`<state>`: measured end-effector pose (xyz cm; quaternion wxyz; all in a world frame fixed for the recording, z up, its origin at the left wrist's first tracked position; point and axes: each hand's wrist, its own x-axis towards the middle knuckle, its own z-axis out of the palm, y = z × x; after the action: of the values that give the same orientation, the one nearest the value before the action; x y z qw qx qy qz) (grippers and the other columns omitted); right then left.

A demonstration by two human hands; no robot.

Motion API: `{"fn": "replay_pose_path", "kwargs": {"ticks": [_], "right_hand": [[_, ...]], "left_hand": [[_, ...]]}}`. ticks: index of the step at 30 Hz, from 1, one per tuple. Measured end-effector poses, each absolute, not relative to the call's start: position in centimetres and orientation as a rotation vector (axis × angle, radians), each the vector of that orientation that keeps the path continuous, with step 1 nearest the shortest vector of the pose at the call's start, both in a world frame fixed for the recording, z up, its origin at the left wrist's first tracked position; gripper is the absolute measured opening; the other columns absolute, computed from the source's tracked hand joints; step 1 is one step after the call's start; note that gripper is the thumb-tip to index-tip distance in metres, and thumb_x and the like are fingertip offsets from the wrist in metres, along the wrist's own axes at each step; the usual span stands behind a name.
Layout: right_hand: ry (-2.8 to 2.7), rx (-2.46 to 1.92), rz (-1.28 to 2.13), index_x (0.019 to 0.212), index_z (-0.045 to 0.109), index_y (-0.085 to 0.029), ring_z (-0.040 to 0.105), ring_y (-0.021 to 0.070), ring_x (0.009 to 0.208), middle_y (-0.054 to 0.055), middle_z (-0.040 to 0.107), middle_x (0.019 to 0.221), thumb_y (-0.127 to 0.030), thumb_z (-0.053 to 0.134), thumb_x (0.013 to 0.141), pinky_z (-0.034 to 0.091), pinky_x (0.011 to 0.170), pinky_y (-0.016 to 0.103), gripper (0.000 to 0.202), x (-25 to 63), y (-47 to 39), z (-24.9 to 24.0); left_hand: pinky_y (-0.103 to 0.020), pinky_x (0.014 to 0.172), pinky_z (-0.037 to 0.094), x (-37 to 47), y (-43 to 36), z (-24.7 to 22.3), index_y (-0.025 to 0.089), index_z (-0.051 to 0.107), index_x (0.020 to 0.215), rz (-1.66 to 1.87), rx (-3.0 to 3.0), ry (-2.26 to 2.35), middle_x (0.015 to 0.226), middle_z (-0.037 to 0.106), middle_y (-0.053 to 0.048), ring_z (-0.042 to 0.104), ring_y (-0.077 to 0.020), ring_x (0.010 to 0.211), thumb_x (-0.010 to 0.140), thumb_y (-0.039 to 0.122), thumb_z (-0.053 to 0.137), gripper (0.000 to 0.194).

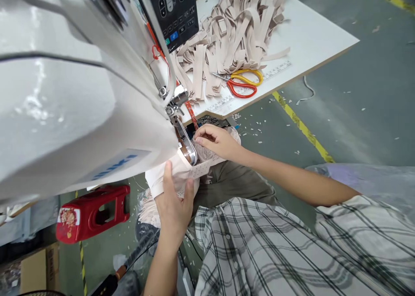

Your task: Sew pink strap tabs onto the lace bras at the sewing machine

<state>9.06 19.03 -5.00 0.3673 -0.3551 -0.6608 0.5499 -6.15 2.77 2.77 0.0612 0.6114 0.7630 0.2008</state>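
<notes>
Green workshop floor lies below a white table (311, 36) heaped with cut beige straps (233, 32) beside scissors (243, 83). Under the sewing machine (81, 97) presser foot, left hand (173, 205) and right hand (215, 140) grip a beige shoe upper (197, 168); stitching appears midway.

Bright, even overhead light washes my view, glare streaks the white sewing machine (65, 92), shadows stay soft, and the wide lens bends the tabletop (311, 36) edges.
</notes>
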Motion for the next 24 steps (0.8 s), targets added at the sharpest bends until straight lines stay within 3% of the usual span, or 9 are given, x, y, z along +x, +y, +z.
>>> {"fn": "replay_pose_path", "kwargs": {"ticks": [3, 8, 11, 17, 19, 21, 24], "right_hand": [[-1.613, -0.915, 1.472, 0.092, 0.063, -0.020, 0.058, 0.0160, 0.081, 0.005, 0.064, 0.096, -0.039, 0.057, 0.092, 0.046, 0.074, 0.031, 0.020, 9.3, 18.3, -4.5], [-1.608, -0.816, 1.499, 0.100, 0.060, -0.020, 0.061, 0.0190, 0.092, 0.005, 0.065, 0.098, -0.044, 0.067, 0.085, 0.047, 0.086, 0.034, 0.029, 10.1, 15.2, -2.9], [-1.621, -0.838, 1.590, 0.104, 0.059, -0.021, 0.061, 0.0196, 0.091, 0.004, 0.066, 0.098, -0.046, 0.070, 0.083, 0.048, 0.081, 0.033, 0.035, 10.6, 13.0, -2.4], [-1.439, -0.878, 1.723, 0.092, 0.065, -0.020, 0.059, 0.0158, 0.084, 0.001, 0.065, 0.090, -0.041, 0.061, 0.092, 0.047, 0.073, 0.028, 0.021, 11.9, 11.5, -2.0], [-1.449, -0.879, 1.726, 0.092, 0.068, -0.020, 0.060, 0.0154, 0.084, 0.002, 0.066, 0.092, -0.039, 0.061, 0.092, 0.046, 0.074, 0.027, 0.020, 12.7, 11.6, -1.7], [-1.486, -0.887, 1.704, 0.091, 0.069, -0.020, 0.061, 0.0150, 0.084, 0.002, 0.067, 0.092, -0.036, 0.061, 0.092, 0.046, 0.073, 0.027, 0.018, 13.4, 11.8, -1.4], [-1.580, -0.904, 1.623, 0.090, 0.070, -0.019, 0.062, 0.0156, 0.085, 0.002, 0.068, 0.092, -0.032, 0.062, 0.091, 0.047, 0.075, 0.028, 0.015, 14.1, 12.0, -1.3]], "left_hand": [[-0.044, 0.091, 0.056, -6.1, 2.8, 2.6, 0.012, 0.030, 0.153, 0.616, 1.820, 2.335, 0.140, 0.055, -0.025, 0.061, -0.0346, 0.122, 0.093, 0.047, 0.059, 0.075], [-0.053, 0.104, 0.049, -4.9, 1.7, 1.7, 0.013, 0.011, 0.159, 0.616, 1.915, 2.280, 0.155, 0.037, -0.028, 0.040, -0.0402, 0.142, 0.091, 0.045, 0.062, 0.090], [-0.051, 0.102, 0.052, -3.0, 0.4, 0.8, 0.014, 0.004, 0.160, 0.605, 2.042, 2.181, 0.155, 0.035, -0.029, 0.044, -0.0394, 0.140, 0.090, 0.040, 0.065, 0.096], [-0.046, 0.097, 0.056, 0.1, -1.1, 0.1, 0.010, 0.003, 0.159, 0.615, 2.174, 2.058, 0.152, 0.038, -0.031, 0.050, -0.0390, 0.135, 0.089, 0.038, 0.068, 0.099], [-0.043, 0.088, 0.060, 0.1, -1.1, 0.5, 0.011, 0.003, 0.159, 0.582, 2.067, 1.951, 0.149, 0.044, -0.030, 0.060, -0.0360, 0.125, 0.092, 0.039, 0.063, 0.094], [-0.036, 0.076, 0.062, -0.5, -1.0, 1.1, 0.014, 0.008, 0.158, 0.542, 1.887, 1.789, 0.135, 0.061, -0.024, 0.071, -0.0284, 0.106, 0.095, 0.038, 0.059, 0.084], [-0.029, 0.066, 0.060, -2.0, -0.6, 2.1, 0.019, 0.037, 0.146, 0.542, 1.723, 1.720, 0.096, 0.077, -0.006, 0.074, -0.0190, 0.080, 0.097, 0.033, 0.055, 0.055]]}}
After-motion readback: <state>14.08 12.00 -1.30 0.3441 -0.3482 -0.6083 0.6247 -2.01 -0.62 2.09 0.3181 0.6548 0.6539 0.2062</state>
